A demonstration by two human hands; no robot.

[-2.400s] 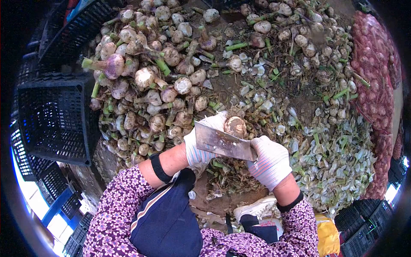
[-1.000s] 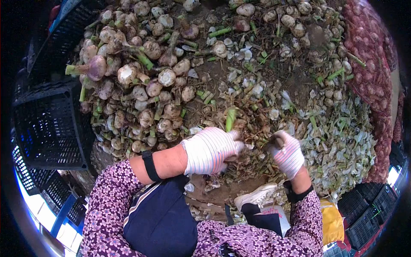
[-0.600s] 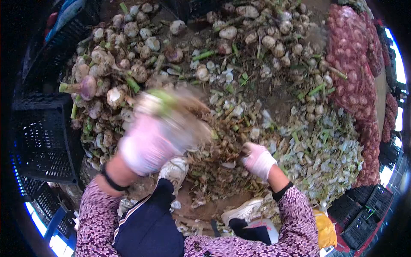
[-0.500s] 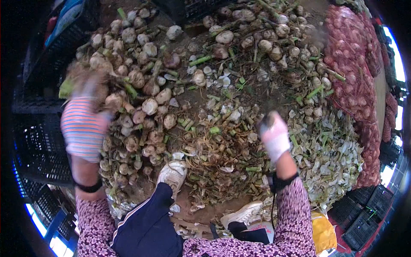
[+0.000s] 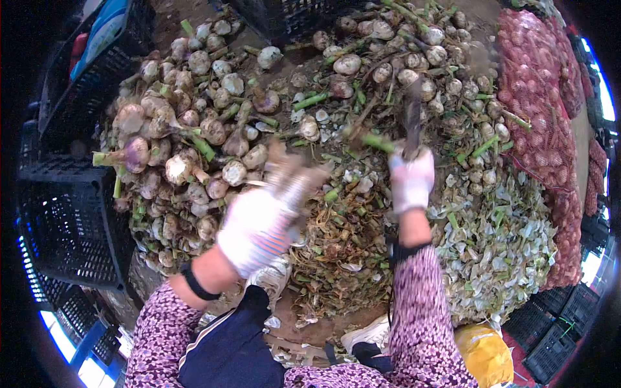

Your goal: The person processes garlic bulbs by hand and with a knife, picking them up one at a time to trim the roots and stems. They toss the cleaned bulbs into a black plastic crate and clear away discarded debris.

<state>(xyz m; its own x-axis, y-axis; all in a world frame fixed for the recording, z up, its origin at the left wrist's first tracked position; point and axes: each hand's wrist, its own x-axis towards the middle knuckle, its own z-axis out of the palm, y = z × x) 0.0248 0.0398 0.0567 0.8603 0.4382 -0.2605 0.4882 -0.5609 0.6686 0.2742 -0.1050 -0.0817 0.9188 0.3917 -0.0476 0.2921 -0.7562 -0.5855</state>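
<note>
Both my hands wear thin striped work gloves. My left hand (image 5: pixel 262 223), smeared by motion, is closed over the middle of the heap with a brownish garlic bulb (image 5: pixel 284 165) at its fingers, also blurred. To the right, my right hand (image 5: pixel 412 178) grips a knife (image 5: pixel 413 116), its dark blade pointing away from me. A green garlic stalk (image 5: pixel 378 142) shows just left of the knife. Untrimmed garlic bulbs (image 5: pixel 213 131) with stems and roots lie piled left of the hands. Cut stems and root trimmings (image 5: pixel 339 239) cover the ground between my arms.
Black plastic crates (image 5: pixel 68 226) stand along the left, with another crate (image 5: pixel 291 19) at the top. Red mesh sacks of garlic (image 5: pixel 537 97) line the right side. Pale garlic skins (image 5: pixel 498 252) are heaped at the right, near a yellow bag (image 5: pixel 485 352). My shoes (image 5: pixel 268 278) are below.
My left hand has swung from the left pile to the middle, closer to the right hand. The right hand has risen slightly, and the knife blade now shows clearly.
</note>
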